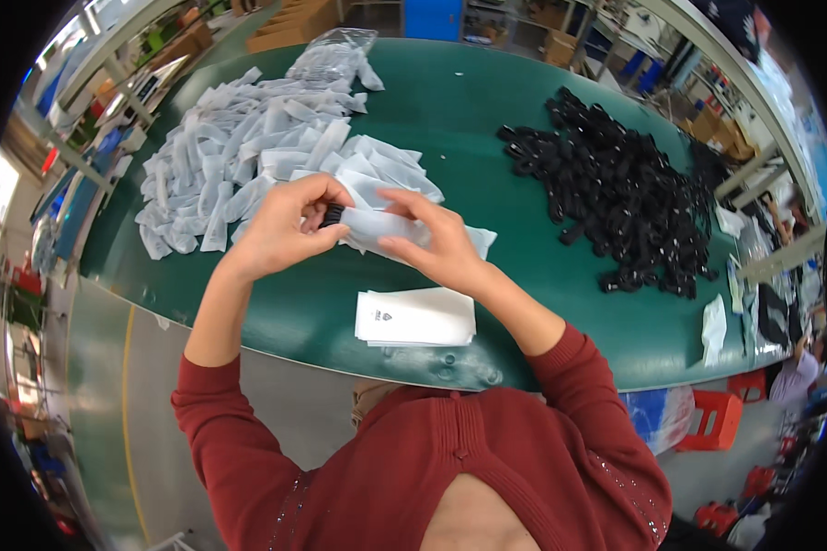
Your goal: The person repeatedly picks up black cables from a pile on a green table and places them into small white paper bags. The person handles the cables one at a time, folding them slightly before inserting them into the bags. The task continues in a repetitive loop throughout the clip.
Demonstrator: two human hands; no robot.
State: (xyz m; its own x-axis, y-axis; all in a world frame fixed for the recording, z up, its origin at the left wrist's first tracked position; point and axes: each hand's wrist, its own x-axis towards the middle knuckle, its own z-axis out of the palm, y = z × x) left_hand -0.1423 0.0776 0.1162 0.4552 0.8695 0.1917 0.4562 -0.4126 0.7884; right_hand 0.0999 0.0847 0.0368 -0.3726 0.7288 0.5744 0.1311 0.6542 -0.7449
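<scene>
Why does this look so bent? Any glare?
Head view: the fisheye lens bows the green table and leaves black corners; also in the head view, pale glare lies below the white stack, while the left hand and right hand look fairly sharp.

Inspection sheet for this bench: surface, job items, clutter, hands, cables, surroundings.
Surface: green tabletop, glossy, marked near front edge.
Job items: pale pouch pile left; black bundle pile right; white pouch stack near front edge.
Clutter: clear plastic bag at far left; white wrapper at right.
Hands: left hand holds black ribbed piece; right hand grips translucent pouch.
Cables: none confirmed; black bundles' type unclear.
Surroundings: cardboard boxes beyond; red stool at right.
</scene>
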